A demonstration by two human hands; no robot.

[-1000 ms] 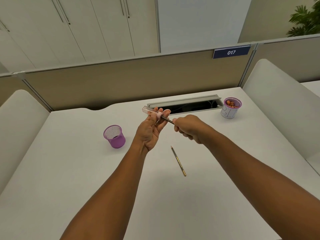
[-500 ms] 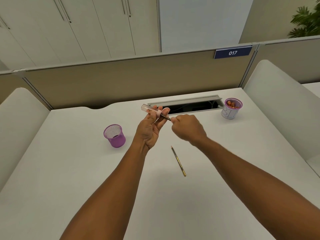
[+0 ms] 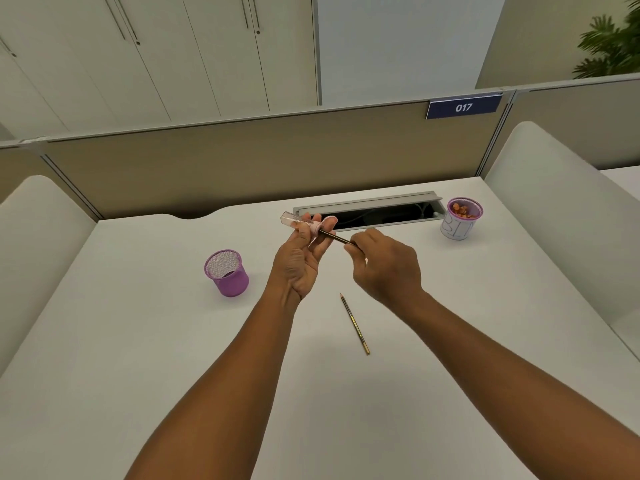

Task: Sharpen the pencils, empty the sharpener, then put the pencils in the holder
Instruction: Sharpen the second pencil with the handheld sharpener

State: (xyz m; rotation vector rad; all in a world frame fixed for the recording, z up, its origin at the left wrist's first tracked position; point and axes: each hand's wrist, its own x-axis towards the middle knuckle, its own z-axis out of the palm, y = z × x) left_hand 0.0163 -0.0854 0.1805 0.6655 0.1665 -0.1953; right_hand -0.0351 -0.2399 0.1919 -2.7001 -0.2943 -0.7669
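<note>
The left hand is reaching up, palm toward the camera, fingers pinching the sharpener above the desk. The right hand is pinching a pencil, its tip sitting inside the sharpener. Another pencil is lying below both hands.

A white counter fills the lower view, with a long grey cable slot open near its back edge. Behind it stands a beige partition carrying a blue sign marked 017. White curved side panels flank the counter. Beyond the partition are pale cupboard doors with slim handles, a plain wall, and a green plant at the top right. The light is soft and even
</note>
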